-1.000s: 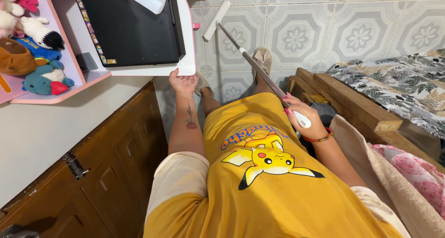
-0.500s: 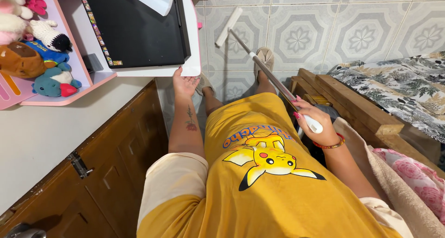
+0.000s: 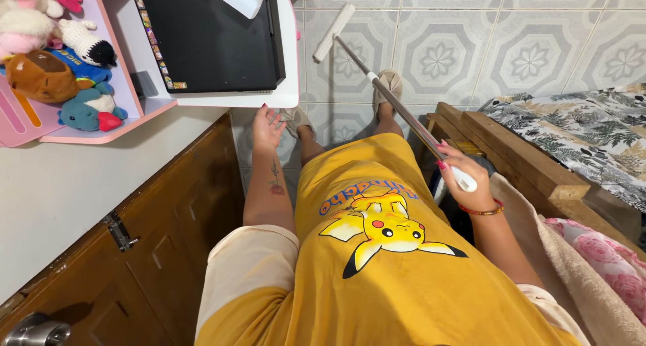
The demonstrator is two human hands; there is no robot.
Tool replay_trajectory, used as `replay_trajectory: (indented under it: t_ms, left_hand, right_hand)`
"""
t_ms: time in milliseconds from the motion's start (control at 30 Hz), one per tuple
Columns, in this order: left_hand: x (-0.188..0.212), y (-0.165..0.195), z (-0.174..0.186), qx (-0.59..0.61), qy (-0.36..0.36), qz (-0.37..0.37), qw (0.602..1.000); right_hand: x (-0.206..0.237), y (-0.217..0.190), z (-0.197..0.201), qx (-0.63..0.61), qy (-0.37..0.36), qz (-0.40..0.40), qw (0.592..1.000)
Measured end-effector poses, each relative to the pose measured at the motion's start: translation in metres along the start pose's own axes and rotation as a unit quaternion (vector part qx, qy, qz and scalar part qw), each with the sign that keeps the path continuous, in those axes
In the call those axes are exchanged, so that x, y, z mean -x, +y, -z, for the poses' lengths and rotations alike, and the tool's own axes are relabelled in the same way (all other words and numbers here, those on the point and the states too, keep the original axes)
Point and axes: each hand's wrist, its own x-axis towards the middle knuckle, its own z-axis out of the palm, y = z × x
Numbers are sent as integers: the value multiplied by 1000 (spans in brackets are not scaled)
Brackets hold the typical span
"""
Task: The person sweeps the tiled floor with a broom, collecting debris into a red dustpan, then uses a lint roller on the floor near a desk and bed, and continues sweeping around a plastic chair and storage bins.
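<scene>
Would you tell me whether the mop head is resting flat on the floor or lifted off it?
Resting on the floor, it seems: the white mop head lies against the tiled floor, its handle slanting up into the right hand.

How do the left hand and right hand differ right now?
The left hand is open with fingers spread, by the edge of the white desk; the right hand is closed around the mop handle. The left wrist is bare; the right wears a red bracelet. Both have pink nails.

The right hand (image 3: 464,174) holds a mop (image 3: 377,83); the left hand (image 3: 267,125) touches the white desk (image 3: 286,83).
</scene>
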Motion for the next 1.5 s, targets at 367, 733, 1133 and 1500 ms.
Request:
replay_trajectory:
  t_ms: [367, 733, 1133, 1500]
  left_hand:
    - [3, 4, 21, -404, 7, -119, 907]
    - [11, 73, 2, -754, -149, -300, 564]
    - [51, 115, -69, -691, -164, -393, 585]
    - [78, 133, -61, -714, -178, -348, 582]
  right_hand:
    - [15, 0, -41, 21, 136, -4, 991]
    - [-49, 52, -184, -22, 321, 24, 947]
    - [-47, 22, -187, 18, 349, 22, 937]
    - [-116, 4, -154, 4, 354, -25, 935]
